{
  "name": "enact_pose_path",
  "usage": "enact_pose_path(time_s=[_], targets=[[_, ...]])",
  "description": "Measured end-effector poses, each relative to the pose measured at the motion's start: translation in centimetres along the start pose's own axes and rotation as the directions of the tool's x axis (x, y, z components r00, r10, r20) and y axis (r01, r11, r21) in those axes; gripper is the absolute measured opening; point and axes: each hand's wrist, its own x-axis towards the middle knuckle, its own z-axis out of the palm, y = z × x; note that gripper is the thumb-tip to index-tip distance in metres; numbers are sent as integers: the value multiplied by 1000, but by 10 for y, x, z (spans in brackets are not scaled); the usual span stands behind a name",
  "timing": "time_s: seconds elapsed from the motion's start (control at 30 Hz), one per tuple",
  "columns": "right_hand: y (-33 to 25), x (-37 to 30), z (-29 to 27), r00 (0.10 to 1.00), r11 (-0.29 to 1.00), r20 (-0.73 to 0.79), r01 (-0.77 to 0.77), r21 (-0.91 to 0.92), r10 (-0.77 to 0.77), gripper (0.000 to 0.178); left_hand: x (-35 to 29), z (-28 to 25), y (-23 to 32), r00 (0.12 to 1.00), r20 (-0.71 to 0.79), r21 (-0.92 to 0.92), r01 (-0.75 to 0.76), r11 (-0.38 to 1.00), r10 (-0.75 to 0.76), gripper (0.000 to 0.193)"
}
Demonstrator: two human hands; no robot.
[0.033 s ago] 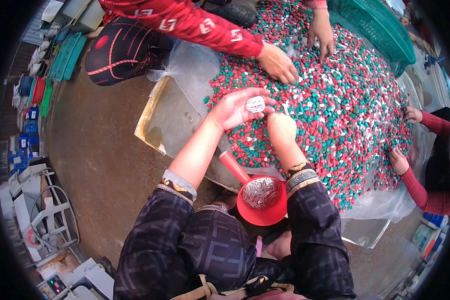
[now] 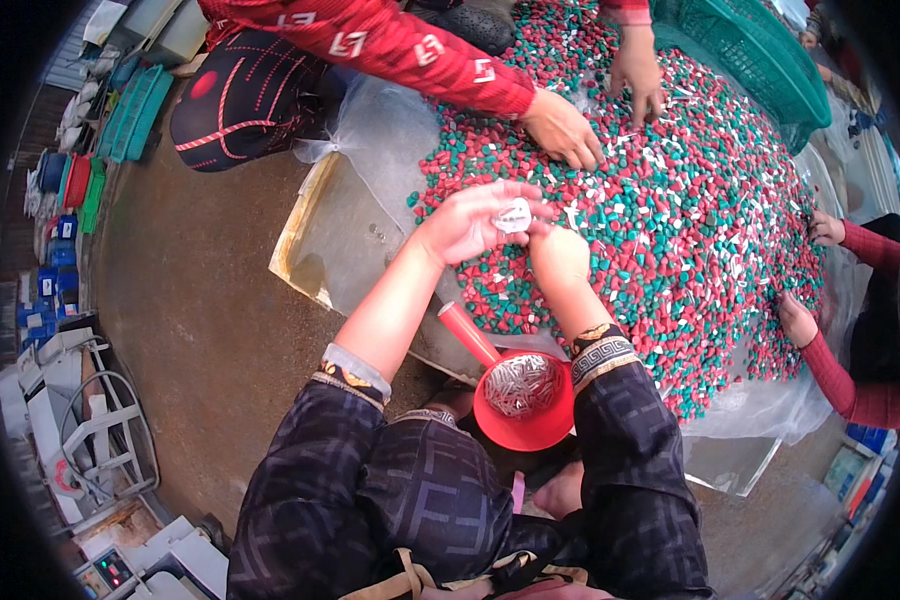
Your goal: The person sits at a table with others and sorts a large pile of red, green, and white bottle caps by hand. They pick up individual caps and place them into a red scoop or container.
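My left hand [image 2: 462, 226] is palm up above the pile, its fingers curled around a small, round white piece [image 2: 513, 215] with dark slots or gaps. Close against those fingertips is my right hand [image 2: 560, 256], closed, back of the hand up. Whatever its fingers pinch is hidden. Beneath both hands spreads a pile of small red, green and white plastic pieces [image 2: 660, 270], some white ones thin like sticks. Between my forearms stands a red dipper [image 2: 515, 432] with a long handle, holding several thin whitish sticks [image 2: 523, 385].
Across the pile, a co-worker's hands [image 2: 562, 130] pick among the pieces. Another person's hands [image 2: 797, 322] reach in from the right. A green basket [image 2: 750, 50] lies at the far right. Clear plastic sheeting [image 2: 390, 125] lies under the pile; a metal machine [image 2: 95, 420] stands left.
The white piece in my left hand has turned slightly. My right hand has shifted a little toward the left. The co-worker's nearer hand has moved slightly right.
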Motion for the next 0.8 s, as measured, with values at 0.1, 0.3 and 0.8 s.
enact_pose_path(time_s=[0.1,0.3,0.8], targets=[[8,2,11,990,985,-55,137,106,-131,20,-29,39,4,965,201,469,53,882,-165,29],[28,8,4,976,915,-197,-5,403,92,14,-57,80,-68,837,261,940,-107,325,-481,33],[41,-170,-42,858,673,471,-227,704,-204,29,-70,80,-63,836,310,934,-178,310,-453,32]])
